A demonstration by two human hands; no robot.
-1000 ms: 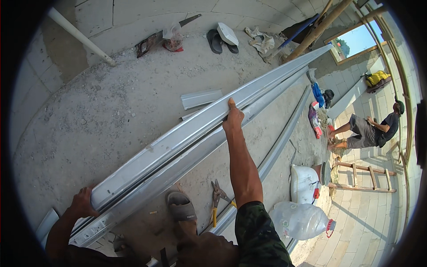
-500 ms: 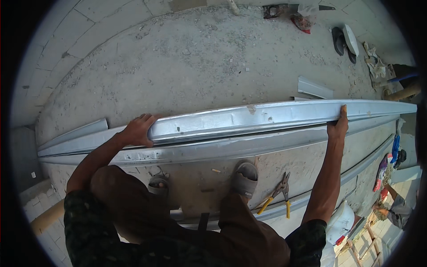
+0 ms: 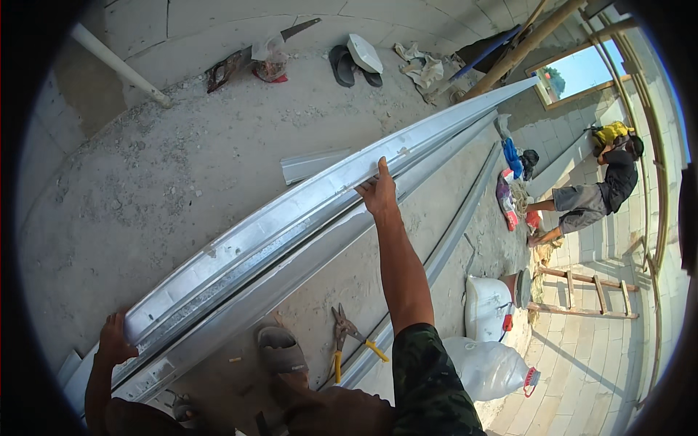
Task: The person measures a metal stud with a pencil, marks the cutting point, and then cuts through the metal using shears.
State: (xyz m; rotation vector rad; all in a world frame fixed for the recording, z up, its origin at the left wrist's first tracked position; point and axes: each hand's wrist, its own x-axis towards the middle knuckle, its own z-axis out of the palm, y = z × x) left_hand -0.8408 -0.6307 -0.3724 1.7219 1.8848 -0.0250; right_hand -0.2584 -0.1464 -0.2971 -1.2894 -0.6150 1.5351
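Note:
A long, shiny metal channel (image 3: 247, 231) runs slantwise from the lower left to the far upper right. My left hand (image 3: 116, 339) grips its near-left end part. My right hand (image 3: 379, 189) is closed around it farther along, thumb over the upper face and fingers beneath. Right beside it, on the near side, lies a second metal channel (image 3: 309, 263) of similar length. Pliers-like snips with yellow handles (image 3: 347, 338) lie on the floor near my sandalled foot (image 3: 282, 350).
A short metal offcut (image 3: 313, 166) lies beyond the channel. Another long metal strip (image 3: 451, 243) lies to the right. A clear plastic jug (image 3: 488, 367), a white container (image 3: 487, 305) and a wooden ladder (image 3: 582, 292) are farther right. Another person (image 3: 607, 182) stands near the wall. A handsaw (image 3: 254, 54) lies at the back.
The view has swung to the right, bringing the other person, ladder and window opening into sight. Both hands still hold the channel, and more of its inner side shows.

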